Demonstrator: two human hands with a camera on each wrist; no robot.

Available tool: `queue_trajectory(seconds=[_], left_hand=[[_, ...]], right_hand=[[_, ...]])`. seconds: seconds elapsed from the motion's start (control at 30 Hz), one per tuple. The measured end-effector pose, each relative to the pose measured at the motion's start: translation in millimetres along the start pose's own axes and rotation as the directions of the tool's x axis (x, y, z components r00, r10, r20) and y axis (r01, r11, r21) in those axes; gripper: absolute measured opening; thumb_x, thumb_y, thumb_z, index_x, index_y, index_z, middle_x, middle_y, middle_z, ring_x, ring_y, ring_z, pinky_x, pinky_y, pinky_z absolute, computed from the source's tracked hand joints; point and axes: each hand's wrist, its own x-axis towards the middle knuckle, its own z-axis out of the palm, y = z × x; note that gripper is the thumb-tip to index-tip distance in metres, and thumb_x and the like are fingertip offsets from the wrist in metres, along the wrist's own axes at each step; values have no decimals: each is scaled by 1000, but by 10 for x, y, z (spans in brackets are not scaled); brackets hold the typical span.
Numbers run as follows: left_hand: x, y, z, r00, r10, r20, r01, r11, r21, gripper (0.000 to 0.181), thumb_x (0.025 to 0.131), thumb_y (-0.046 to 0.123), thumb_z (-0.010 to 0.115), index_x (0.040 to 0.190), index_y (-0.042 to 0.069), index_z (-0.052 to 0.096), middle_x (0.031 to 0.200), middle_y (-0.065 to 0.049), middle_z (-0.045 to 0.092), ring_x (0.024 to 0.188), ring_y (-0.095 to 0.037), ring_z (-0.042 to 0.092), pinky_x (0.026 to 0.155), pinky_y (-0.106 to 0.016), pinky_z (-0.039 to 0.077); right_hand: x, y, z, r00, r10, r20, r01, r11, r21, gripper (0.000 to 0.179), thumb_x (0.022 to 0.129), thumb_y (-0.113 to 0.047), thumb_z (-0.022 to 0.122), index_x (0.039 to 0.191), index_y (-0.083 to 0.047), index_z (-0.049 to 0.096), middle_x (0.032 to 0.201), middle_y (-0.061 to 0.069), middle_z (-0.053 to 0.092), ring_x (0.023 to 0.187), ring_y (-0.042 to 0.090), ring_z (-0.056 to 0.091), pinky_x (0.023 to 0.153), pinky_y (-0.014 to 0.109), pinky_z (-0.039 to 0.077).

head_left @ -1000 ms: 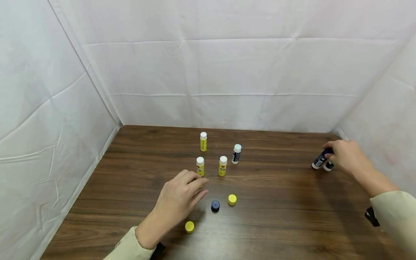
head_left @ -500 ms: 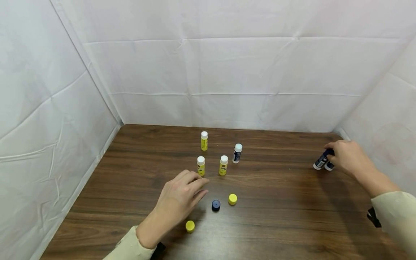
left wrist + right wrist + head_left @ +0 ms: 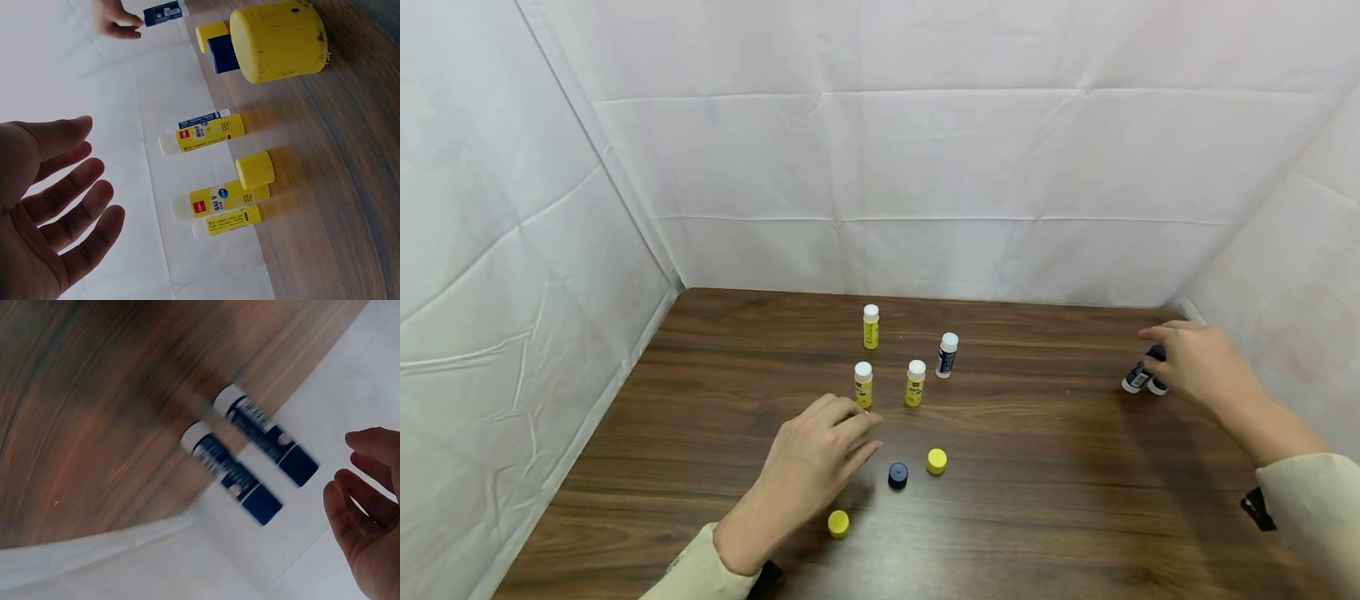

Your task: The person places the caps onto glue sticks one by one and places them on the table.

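My left hand (image 3: 816,446) hovers over the table with relaxed fingers and holds nothing. Past its fingertips stand two yellow glue sticks (image 3: 863,388) (image 3: 913,385) with white tops showing. My right hand (image 3: 1206,367) is at the far right, beside two capped navy glue sticks (image 3: 231,475) (image 3: 267,436) that stand upright side by side. In the right wrist view a gap separates its loosely bent fingers from both sticks. Around the left hand lie a navy cap (image 3: 898,476) and yellow caps (image 3: 936,461) (image 3: 838,523). Another yellow cap (image 3: 255,170), hidden by that hand in the head view, shows in the left wrist view.
Farther back stand a third yellow glue stick (image 3: 871,327) and a navy one (image 3: 947,356), both with white tops bared. White cloth walls (image 3: 925,167) enclose the brown wooden table (image 3: 1037,500) at the back and sides.
My right hand has let go of the navy glue stick and drawn slightly up and away, its fingers loosening. My left hand has stayed in place.
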Motion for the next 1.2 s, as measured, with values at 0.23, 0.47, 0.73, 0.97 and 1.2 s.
queue_trajectory(seconds=[0.23,0.47,0.73,0.97,1.2], left_hand=[[-9,0,10,1000,-20,21,20,1000,-2,23,83,28,87,102,18,79,93,7,68,81,-8,59,62,-21,54],[-37,-21,20,997,-61,44,61,998,3,28,84,37,84,104,18,77,90,7,67,79,-8,59,60,-23,54],[-53,-44,59,984,-141,109,144,989,-23,31,87,39,81,110,18,76,93,8,67,80,-4,59,64,-22,55],[-72,-38,80,972,-189,138,198,979,-56,34,88,40,80,113,18,75,95,9,67,80,-3,60,66,-24,55],[-72,-64,114,956,-238,170,261,956,-135,36,90,41,77,116,16,73,95,9,66,79,-2,61,66,-21,53]], right_hand=[[22,-511,77,997,35,-67,-25,988,151,37,90,-20,76,123,-3,70,118,27,68,101,43,65,82,61,51],[158,-1113,367,996,86,-15,-72,901,428,41,96,-27,73,131,-7,65,117,19,70,97,35,71,79,54,57],[430,-1622,691,987,146,70,-155,728,667,45,93,-28,76,132,-10,62,125,15,68,107,29,70,88,48,57],[591,-1836,866,973,193,127,-220,606,764,50,92,-22,78,134,-3,61,130,18,66,117,34,65,97,50,53],[692,-1972,993,964,194,180,-255,507,823,51,91,-20,78,136,-4,60,131,16,65,122,33,61,98,48,52]])
